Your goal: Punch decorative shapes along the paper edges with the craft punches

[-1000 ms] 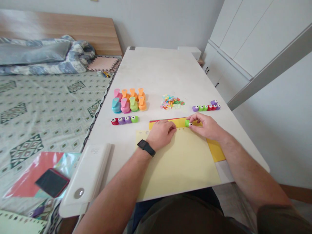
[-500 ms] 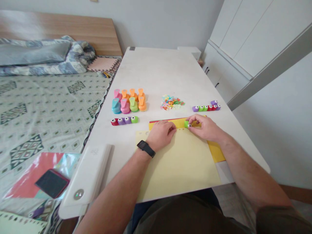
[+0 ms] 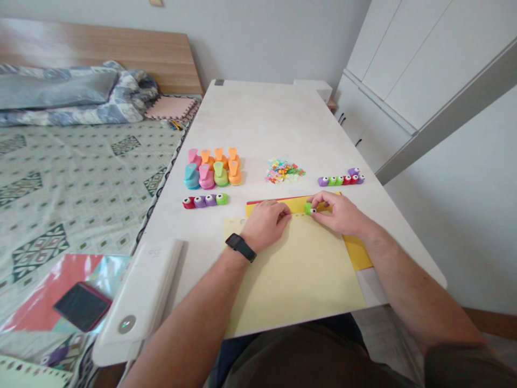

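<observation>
Head view: a green punch (image 3: pixel 308 208) is held at the far edge of a pale yellow sheet (image 3: pixel 301 269) — edge-punching, it seems, is in hand.
The punch is pinched between the thumb and fingers of the right hand (image 3: pixel 339 211); the left hand (image 3: pixel 266 222) is laid further left, fingers curled — whether paper is gripped cannot be told. For the next press, a squared punch and steadied sheet seem called for.

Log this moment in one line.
left hand: on pale yellow sheet; right hand: holds green punch at sheet's far edge; beyond: paper scraps
</observation>
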`<action>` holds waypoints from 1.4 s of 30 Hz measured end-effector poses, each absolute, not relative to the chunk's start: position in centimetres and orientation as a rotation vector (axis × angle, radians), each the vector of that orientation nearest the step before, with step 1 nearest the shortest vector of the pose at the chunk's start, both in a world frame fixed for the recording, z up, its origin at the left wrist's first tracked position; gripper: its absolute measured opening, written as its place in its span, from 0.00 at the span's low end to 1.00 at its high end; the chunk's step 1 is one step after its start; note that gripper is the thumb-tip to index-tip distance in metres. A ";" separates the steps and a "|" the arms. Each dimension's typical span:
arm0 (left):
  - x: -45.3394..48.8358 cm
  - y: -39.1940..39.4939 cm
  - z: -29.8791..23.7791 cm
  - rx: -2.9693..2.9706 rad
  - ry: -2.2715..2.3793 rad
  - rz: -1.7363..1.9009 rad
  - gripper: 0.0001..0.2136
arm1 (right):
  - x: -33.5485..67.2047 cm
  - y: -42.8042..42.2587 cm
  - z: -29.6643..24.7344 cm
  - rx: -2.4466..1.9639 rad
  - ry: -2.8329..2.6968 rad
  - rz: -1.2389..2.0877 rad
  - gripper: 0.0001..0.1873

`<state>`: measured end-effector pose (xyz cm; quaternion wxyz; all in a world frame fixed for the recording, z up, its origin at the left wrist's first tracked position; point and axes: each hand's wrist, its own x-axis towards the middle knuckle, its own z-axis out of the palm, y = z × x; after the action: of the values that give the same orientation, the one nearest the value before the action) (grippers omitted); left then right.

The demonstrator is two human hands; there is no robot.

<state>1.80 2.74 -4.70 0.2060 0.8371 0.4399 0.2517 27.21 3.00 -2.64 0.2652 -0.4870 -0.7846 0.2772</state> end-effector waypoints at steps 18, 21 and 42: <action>1.8 2.6 -4.3 2.327 1.225 0.718 0.05 | 27.2 2.7 -2.2 -1.368 -2.164 0.851 0.16; 1.8 2.6 -4.2 2.333 1.223 0.713 0.05 | 27.3 2.8 -2.2 -1.346 -2.207 0.850 0.18; 2.1 2.3 -3.4 2.398 1.218 0.703 0.06 | 27.7 3.3 -2.3 -1.321 -2.370 0.771 0.22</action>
<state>2.05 2.32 -3.44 0.1799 0.8485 0.4309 0.2488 27.71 3.31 -2.32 0.1595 -0.4624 -0.8294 0.2699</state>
